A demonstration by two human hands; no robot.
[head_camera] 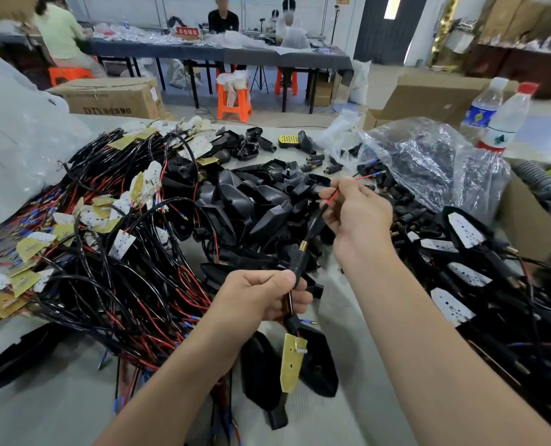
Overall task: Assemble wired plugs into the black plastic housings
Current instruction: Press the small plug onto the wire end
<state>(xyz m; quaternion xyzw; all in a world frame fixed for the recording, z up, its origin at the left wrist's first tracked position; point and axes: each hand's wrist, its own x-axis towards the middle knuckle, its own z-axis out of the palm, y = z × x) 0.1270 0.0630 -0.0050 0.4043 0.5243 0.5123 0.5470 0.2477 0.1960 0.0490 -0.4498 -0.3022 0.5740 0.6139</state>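
Head view, workshop bench.

- Left hand (261,297), just below frame centre: fingers curled round the lower body of a black cylindrical plug with a brass threaded tip (301,263), thumb laid across the top. The plug is held clear of the grey surface (68,413), tilted, with its tip towards 1 o'clock.
- Thin red and black wires (317,218) are seen leaving the brass tip and running up towards 1 o'clock into the right hand (361,214). They are pinched there between thumb and forefinger, the other fingers loosely curled behind. A short red end projects past the pinch.
- Below the left hand, at 6 o'clock, a yellow pointed circuit board (293,362) hangs from the same lead, over two dark teardrop-shaped plastic shells (259,371) lying on the surface.
- A pile of loose black plastic housings (261,201) is heaped at 12 o'clock of the left hand, between the two hands and the far edge.
- A tangle of red and black leads with white and yellow boards (116,268) fills 9 o'clock.
- At 3 o'clock, housings with white dotted boards fitted (465,231) are heaped.
- A crumpled clear plastic bag (428,162) holding dark parts is noted at 2 o'clock, with two clear plastic water bottles (506,123) standing beyond it.
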